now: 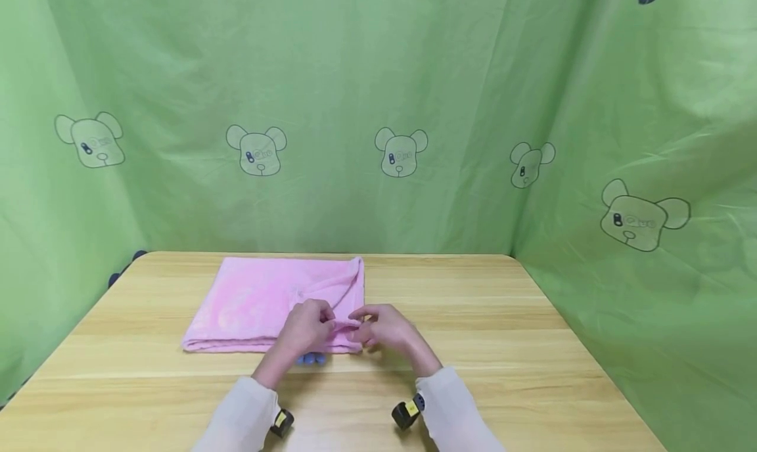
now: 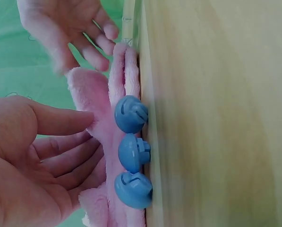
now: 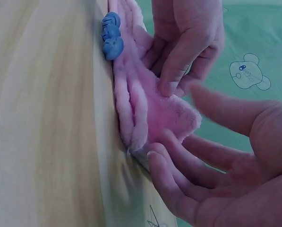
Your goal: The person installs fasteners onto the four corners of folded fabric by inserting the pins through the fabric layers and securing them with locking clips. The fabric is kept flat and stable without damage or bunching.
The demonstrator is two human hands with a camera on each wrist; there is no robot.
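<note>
A folded pink plush blanket (image 1: 254, 301) lies on the table, its front right part raised as a loose flap (image 3: 171, 116). My left hand (image 1: 307, 324) pinches the edge of that flap between thumb and fingers. At the right end, my right hand (image 1: 387, 327) has its thumb and fingers spread about the flap's corner. Its fingertips (image 3: 157, 161) are right at the underside of the fabric, and its thumb stands apart from it. Three small blue mushroom-shaped plastic pieces (image 2: 134, 153) with notched stems sit in a row against the blanket's front folded edge, below my left hand.
The light wood table (image 1: 503, 347) extends to both sides of the blanket and in front of it. Green curtains (image 1: 331, 110) printed with bear heads hang behind and along the sides. A small black camera (image 1: 405, 412) is strapped at my right wrist, another (image 1: 282, 424) at my left.
</note>
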